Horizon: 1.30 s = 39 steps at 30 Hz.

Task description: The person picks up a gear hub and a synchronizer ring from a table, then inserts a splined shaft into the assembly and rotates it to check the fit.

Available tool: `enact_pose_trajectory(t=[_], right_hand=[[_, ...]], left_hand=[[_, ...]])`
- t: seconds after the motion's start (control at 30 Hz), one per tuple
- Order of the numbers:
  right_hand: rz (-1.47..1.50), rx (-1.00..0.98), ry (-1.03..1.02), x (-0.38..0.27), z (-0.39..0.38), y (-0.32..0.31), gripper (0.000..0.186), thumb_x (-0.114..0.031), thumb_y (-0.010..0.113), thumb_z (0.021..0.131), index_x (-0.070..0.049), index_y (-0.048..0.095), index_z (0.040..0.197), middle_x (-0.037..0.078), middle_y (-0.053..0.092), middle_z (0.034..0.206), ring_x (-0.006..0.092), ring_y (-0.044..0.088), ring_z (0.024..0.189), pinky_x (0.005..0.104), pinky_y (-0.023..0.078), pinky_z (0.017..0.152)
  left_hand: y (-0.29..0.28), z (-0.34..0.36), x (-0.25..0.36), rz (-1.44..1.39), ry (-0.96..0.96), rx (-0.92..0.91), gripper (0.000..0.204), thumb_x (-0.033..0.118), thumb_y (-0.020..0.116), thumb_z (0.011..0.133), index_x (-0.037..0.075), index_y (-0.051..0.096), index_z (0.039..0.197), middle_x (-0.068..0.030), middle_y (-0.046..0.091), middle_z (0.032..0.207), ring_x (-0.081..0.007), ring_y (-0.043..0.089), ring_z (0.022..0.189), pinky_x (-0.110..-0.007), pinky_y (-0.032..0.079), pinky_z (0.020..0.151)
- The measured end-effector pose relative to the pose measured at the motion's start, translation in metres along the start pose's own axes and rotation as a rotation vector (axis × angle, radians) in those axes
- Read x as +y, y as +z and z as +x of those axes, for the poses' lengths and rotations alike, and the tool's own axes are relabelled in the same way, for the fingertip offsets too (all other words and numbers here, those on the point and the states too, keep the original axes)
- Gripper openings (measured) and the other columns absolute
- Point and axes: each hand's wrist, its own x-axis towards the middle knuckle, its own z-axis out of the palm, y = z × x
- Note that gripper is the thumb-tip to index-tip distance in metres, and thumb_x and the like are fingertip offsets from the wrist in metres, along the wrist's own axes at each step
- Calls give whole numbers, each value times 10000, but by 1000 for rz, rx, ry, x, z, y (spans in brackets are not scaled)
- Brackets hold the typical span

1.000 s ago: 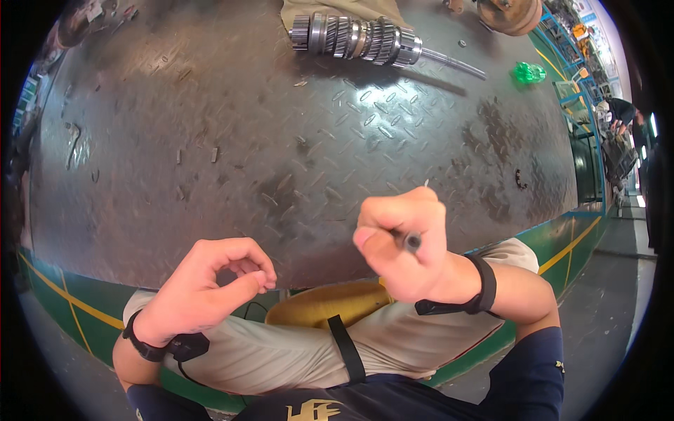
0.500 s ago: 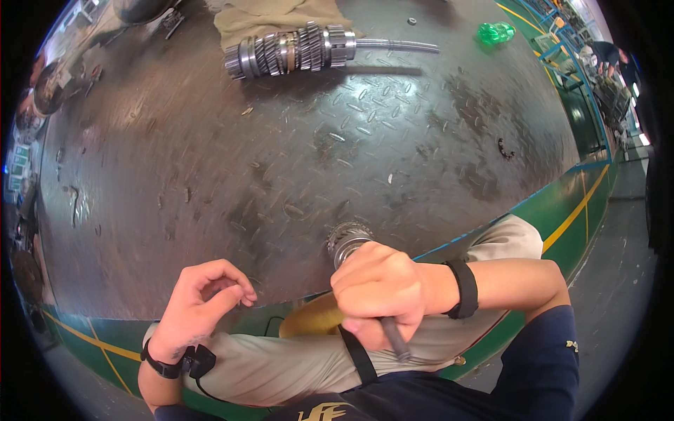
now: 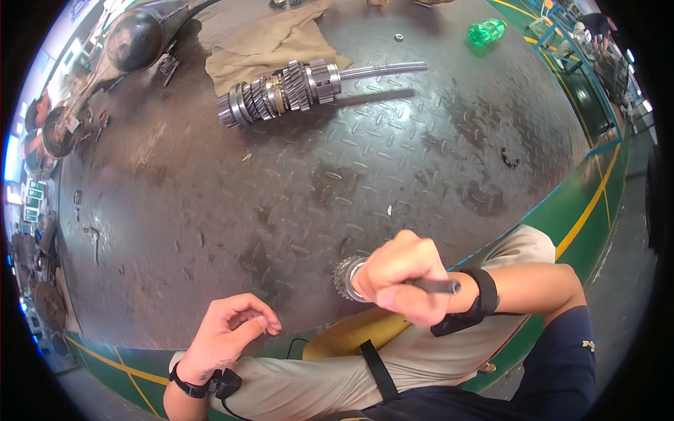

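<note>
My right hand [image 3: 407,281] is closed in a fist around a metal gear shaft. The toothed gear end [image 3: 349,278] shows to the left of the fist, at the near part of the table. A thin round shaft end [image 3: 444,286] sticks out on the fist's right side; the fingers hide the middle. My left hand [image 3: 237,324] hovers by the table's near edge, fingers loosely curled and thumb apart, with nothing visible in it. Farther off, a long transmission shaft [image 3: 281,91] stacked with several gears lies on the table, partly beside a tan cloth [image 3: 274,52].
The dark steel tread-plate table [image 3: 210,203] carries a green plastic bottle [image 3: 486,32], a small nut-like ring [image 3: 399,37] and a dark curved piece [image 3: 510,158]. A large rounded metal housing [image 3: 137,42] stands at the far left. A yellow seat [image 3: 351,335] shows below the table edge.
My right hand has turned the gear shaft, so its thin end now points right instead of toward me. The view has shifted, and the table things sit lower in it.
</note>
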Motion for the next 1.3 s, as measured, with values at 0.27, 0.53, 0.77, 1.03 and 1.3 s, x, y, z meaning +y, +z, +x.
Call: enact_pose_trajectory(t=[0.27,0.53,0.77,1.03,1.3], right_hand=[[65,78,192,0,20,1,276,-21,497,801,-3,323,589,43,274,497,104,253,451,322,214,435],[-15,92,342,1,45,17,338,-23,485,863,-42,275,600,-41,291,522,31,301,502,265,272,440],[-365,-68,200,8,50,41,204,-44,552,759,36,426,621,167,393,513,227,389,459,361,351,476],[-550,-291,-10,-7,27,67,262,-100,609,806,-40,463,598,130,505,535,336,547,496,428,400,470],[-477,-339,-100,-9,7,47,236,-67,594,791,-39,445,610,140,496,547,356,525,512,424,388,465]], left_hand=[[-2,2,3,-3,27,-15,101,-25,534,913,-47,620,962,-98,675,918,-153,642,865,-287,520,816],[-3,-1,-2,-23,26,-28,98,-26,543,906,-58,618,960,-120,682,906,-167,654,857,-292,523,812],[6,-13,12,59,73,18,98,4,528,889,-25,621,884,-86,665,825,-133,619,766,-253,492,720],[8,-21,13,29,117,-24,104,-34,512,850,-21,614,857,-65,651,785,-111,596,729,-232,470,694],[7,-23,9,88,154,-11,114,-19,506,847,-10,620,849,-64,658,787,-115,600,720,-239,477,694]])
